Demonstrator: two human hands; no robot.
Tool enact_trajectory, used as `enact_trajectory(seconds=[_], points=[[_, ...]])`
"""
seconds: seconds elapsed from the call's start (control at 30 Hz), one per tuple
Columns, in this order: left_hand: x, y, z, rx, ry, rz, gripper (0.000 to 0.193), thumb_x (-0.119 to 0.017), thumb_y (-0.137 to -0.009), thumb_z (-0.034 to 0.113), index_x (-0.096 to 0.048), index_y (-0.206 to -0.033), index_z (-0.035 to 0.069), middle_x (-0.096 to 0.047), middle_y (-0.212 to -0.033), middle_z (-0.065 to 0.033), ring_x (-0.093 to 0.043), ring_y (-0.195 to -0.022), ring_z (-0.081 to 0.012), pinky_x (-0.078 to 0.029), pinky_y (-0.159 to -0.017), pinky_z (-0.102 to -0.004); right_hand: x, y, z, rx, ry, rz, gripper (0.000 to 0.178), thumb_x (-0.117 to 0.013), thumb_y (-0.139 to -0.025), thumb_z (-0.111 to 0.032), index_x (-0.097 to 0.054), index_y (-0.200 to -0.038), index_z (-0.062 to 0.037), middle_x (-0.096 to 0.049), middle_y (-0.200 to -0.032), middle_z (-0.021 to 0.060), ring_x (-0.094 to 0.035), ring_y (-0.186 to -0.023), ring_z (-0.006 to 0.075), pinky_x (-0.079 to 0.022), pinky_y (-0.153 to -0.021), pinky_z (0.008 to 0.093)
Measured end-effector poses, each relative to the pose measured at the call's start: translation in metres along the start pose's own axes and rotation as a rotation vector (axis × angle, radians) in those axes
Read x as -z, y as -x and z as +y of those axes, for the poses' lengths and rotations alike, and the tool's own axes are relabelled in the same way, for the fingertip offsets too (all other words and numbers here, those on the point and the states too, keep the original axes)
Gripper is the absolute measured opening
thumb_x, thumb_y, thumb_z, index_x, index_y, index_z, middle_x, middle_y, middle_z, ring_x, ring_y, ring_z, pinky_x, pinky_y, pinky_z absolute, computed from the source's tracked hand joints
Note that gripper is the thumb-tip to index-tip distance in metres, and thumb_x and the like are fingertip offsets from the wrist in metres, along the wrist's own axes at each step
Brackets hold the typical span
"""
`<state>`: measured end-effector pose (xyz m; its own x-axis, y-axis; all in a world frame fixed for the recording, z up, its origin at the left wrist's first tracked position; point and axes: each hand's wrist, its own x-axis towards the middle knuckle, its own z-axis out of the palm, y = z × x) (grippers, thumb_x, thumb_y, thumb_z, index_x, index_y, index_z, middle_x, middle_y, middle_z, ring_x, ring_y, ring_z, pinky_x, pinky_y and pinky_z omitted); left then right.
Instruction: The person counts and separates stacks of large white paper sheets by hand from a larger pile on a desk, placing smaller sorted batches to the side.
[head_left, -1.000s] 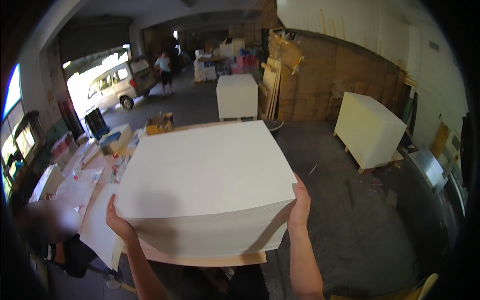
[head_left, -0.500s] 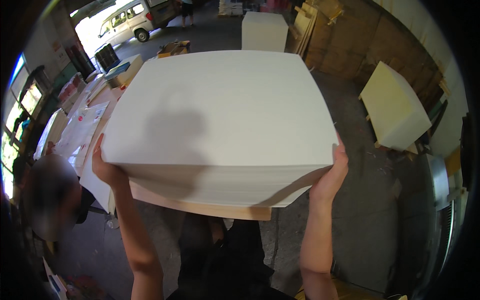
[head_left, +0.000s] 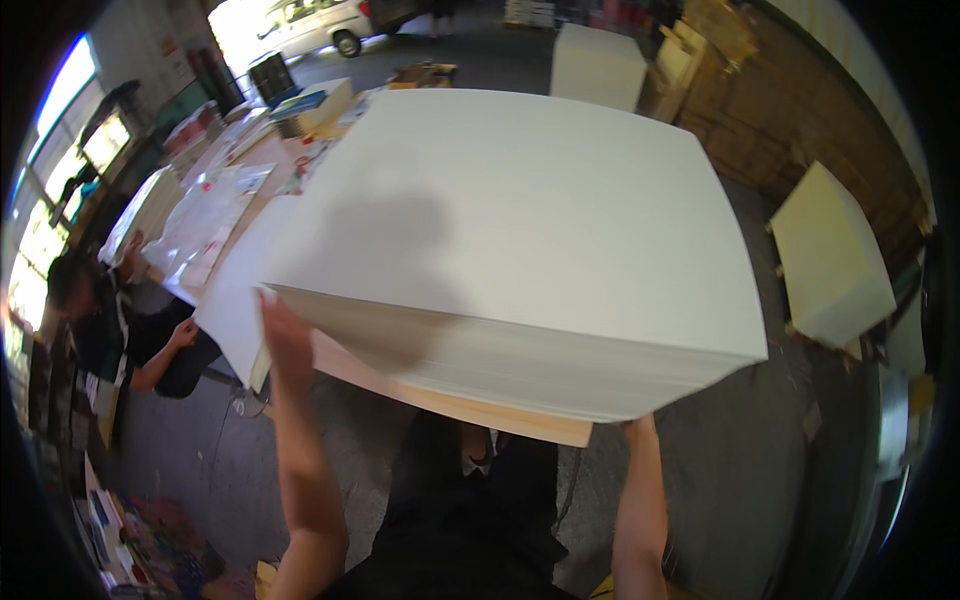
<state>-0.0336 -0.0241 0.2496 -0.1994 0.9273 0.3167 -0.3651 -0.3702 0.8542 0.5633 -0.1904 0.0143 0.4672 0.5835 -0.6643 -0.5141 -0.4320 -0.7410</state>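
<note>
The left hand is seen left of centre, fingers held together and laid flat against the near left corner of a tall stack of white sheets. The right hand is mostly hidden under the stack's lower right edge, so it cannot be told whether its fingers are spread or closed; only the wrist is shown touching the wooden board on which the stack is carried. The stack fills the middle of the frame, a shadow cast across its top.

In the upper left, a long tabletop is covered with clear plastic bags and flat white sheets, and a blue-topped box is set at its far end. A seated person is shown at the left edge. Two more pale blocks of sheets are placed on the grey floor: one at the top, one at the right. A white van is parked at the top left.
</note>
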Motion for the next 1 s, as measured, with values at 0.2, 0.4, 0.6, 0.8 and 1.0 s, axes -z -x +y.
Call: enact_trajectory(seconds=[0.2,0.4,0.6,0.8,1.0], points=[[0.113,0.058,-0.181,0.413,-0.3,-0.071,0.051,-0.061,-0.103,0.002,-0.046,-0.152,0.0,-0.057,-0.147,-0.011,-0.054,-0.13,-0.0245,-0.049,-0.111,-0.0426,-0.001,-0.015,0.014,0.11,-0.218,-0.187,0.065,-0.049,-0.107,-0.06,-0.053,-0.153,-0.0142,-0.062,-0.148,0.0068,-0.059,-0.135,0.0271,-0.051,-0.11,0.0512],[0.118,0.045,-0.234,0.758,0.107,-0.102,0.052,-0.049,-0.112,0.026,-0.042,-0.158,0.002,-0.055,-0.154,-0.0121,-0.056,-0.134,-0.0299,-0.049,-0.11,-0.0445,0.009,0.021,0.036,0.191,-0.142,-0.122,0.069,-0.05,-0.105,-0.061,-0.049,-0.157,-0.0154,-0.059,-0.153,0.0073,-0.056,-0.139,0.0291,-0.047,-0.113,0.0512],[0.183,0.035,-0.23,0.431,-0.45,-0.44,0.056,-0.047,-0.108,0.027,-0.043,-0.159,0.004,-0.045,-0.164,-0.012,-0.04,-0.149,-0.0336,-0.032,-0.121,-0.0514,-0.014,0.027,0.055,0.002,-0.094,-0.117,0.065,-0.047,-0.108,-0.056,-0.049,-0.155,-0.0113,-0.059,-0.152,0.0093,-0.056,-0.138,0.028,-0.047,-0.111,0.0479],[0.188,0.057,-0.211,0.677,-0.304,-0.337,0.056,-0.046,-0.11,0.031,-0.042,-0.16,0.004,-0.045,-0.164,-0.0118,-0.041,-0.149,-0.0328,-0.034,-0.122,-0.0495,-0.027,0.031,0.03,-0.036,-0.064,-0.048,0.065,-0.046,-0.109,-0.055,-0.049,-0.155,-0.0101,-0.059,-0.152,0.0096,-0.055,-0.139,0.0278,-0.046,-0.111,0.0473],[0.177,0.079,-0.183,0.794,-0.174,-0.258,0.057,-0.044,-0.112,0.034,-0.042,-0.16,0.003,-0.045,-0.163,-0.0116,-0.042,-0.149,-0.0321,-0.035,-0.123,-0.0475,-0.046,0.037,0.008,-0.034,-0.051,-0.035,0.064,-0.045,-0.11,-0.054,-0.049,-0.155,-0.009,-0.058,-0.152,0.01,-0.055,-0.139,0.0277,-0.046,-0.112,0.0466]])
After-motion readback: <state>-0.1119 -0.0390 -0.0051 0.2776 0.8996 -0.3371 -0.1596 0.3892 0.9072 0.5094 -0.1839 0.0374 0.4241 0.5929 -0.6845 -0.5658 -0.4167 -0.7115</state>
